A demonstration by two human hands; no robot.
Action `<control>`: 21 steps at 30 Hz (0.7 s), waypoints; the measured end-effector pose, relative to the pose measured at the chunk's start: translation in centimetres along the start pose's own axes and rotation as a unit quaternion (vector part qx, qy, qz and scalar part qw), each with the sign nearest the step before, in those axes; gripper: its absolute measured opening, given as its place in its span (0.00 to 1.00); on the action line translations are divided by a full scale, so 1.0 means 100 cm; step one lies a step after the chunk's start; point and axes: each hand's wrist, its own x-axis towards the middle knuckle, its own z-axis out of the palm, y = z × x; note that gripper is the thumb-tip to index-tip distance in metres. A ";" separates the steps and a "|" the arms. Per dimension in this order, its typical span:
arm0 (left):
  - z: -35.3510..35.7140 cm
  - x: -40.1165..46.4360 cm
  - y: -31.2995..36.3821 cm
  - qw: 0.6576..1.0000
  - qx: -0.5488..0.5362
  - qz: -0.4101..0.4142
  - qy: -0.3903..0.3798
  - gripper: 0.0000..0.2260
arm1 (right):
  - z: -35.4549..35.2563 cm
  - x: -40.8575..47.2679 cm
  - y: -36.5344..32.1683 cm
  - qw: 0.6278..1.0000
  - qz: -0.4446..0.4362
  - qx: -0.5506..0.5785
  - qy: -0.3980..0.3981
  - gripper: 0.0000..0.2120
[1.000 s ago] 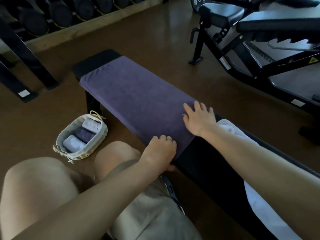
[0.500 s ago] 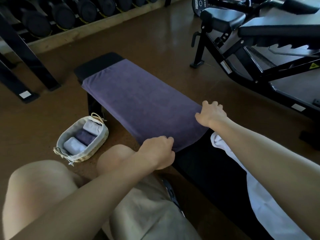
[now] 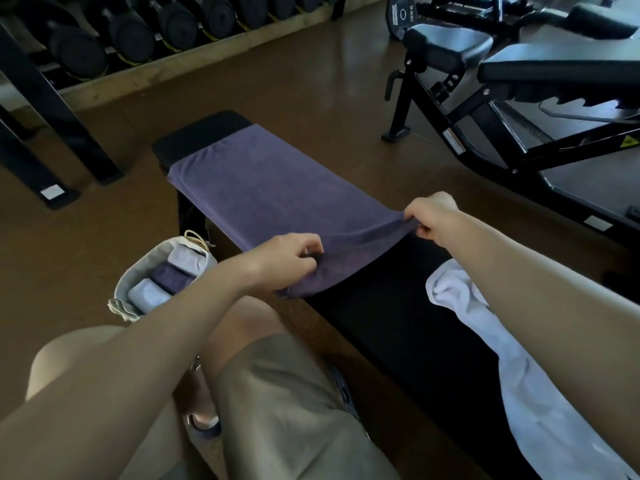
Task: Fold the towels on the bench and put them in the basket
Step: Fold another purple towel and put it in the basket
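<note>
Gym floor, brown, w/ a black bench [image 3: 398, 327] running near-right to far-left. Purple towel [image 3: 273, 195] lies spread over the bench's far half; its near edge is lifted off the pad. Left hand [image 3: 291, 252] pinches the near-left corner, right hand [image 3: 433, 216] pinches the near-right corner, fingers curled on cloth. White towel [image 3: 512, 368] lies crumpled on the bench's near-right part. Basket [image 3: 138, 289] sits on the floor left of the bench, w/ three rolled towels [image 3: 173, 277] inside. Dumbbell rack [image 3: 145, 32] far left.
</note>
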 end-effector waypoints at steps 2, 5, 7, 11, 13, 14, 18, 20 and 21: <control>-0.012 -0.002 -0.009 0.998 -0.055 -0.009 0.014 0.10 | 0.000 -0.001 -0.013 0.997 0.013 0.076 -0.029 0.10; -0.032 -0.006 -0.025 0.988 -0.151 -0.026 0.031 0.08 | 0.009 -0.006 -0.036 0.985 0.018 0.159 -0.070 0.07; -0.045 -0.009 -0.037 0.976 -0.213 -0.039 0.031 0.09 | 0.018 -0.005 -0.053 0.974 0.013 0.207 -0.087 0.07; -0.067 -0.014 -0.063 0.957 -0.276 -0.053 0.068 0.10 | 0.043 0.004 -0.088 0.955 0.010 0.280 -0.103 0.06; -0.077 -0.014 -0.076 0.951 -0.288 -0.051 0.102 0.11 | 0.057 0.009 -0.103 0.947 -0.002 0.299 -0.116 0.09; -0.082 -0.013 -0.083 0.948 -0.291 -0.051 0.121 0.11 | 0.064 0.011 -0.111 0.943 -0.011 0.308 -0.125 0.11; -0.107 -0.004 -0.113 0.927 -0.311 -0.059 0.201 0.13 | 0.091 0.024 -0.143 0.923 -0.029 0.334 -0.189 0.19; -0.120 0.003 -0.130 0.914 -0.314 -0.080 0.245 0.14 | 0.107 0.034 -0.160 0.931 -0.042 0.294 -0.211 0.24; -0.127 0.009 -0.139 0.908 -0.314 -0.090 0.264 0.15 | 0.115 0.040 -0.168 0.941 -0.055 0.255 -0.216 0.22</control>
